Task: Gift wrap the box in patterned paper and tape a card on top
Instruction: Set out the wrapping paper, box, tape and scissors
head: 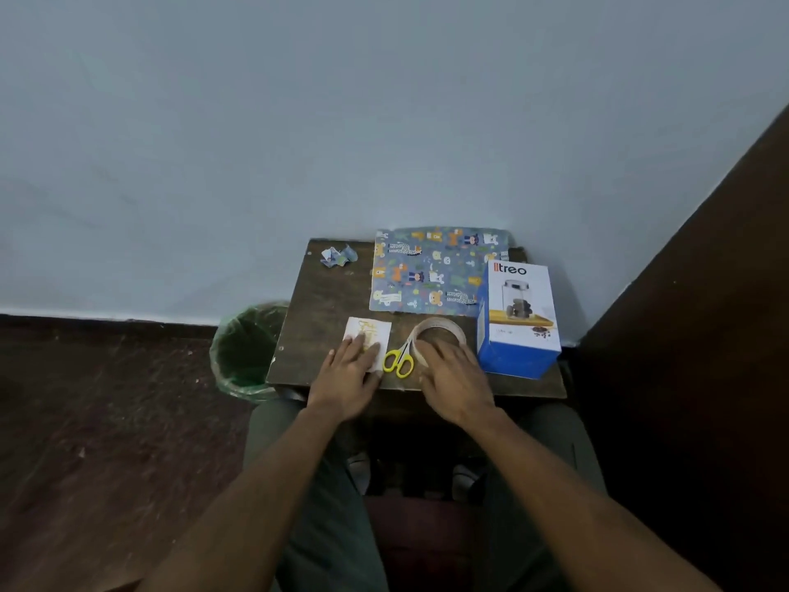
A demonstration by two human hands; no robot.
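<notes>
A white and blue box (518, 320) printed "treo" stands at the right of a small dark wooden table (324, 292). Grey-blue patterned paper (431, 271) with cartoon animals lies flat at the back of the table, left of the box. A white card (369, 335) with gold print lies near the front; my left hand (348, 380) rests flat on it with straight fingers. My right hand (454, 376) lies flat over the near side of a roll of tape (439, 329). Yellow-handled scissors (399, 358) lie between the hands.
A crumpled paper scrap (339, 255) sits at the table's back left corner. A bin with a green liner (247, 350) stands on the floor left of the table. A pale wall runs behind, and a dark wooden panel (704, 314) rises on the right.
</notes>
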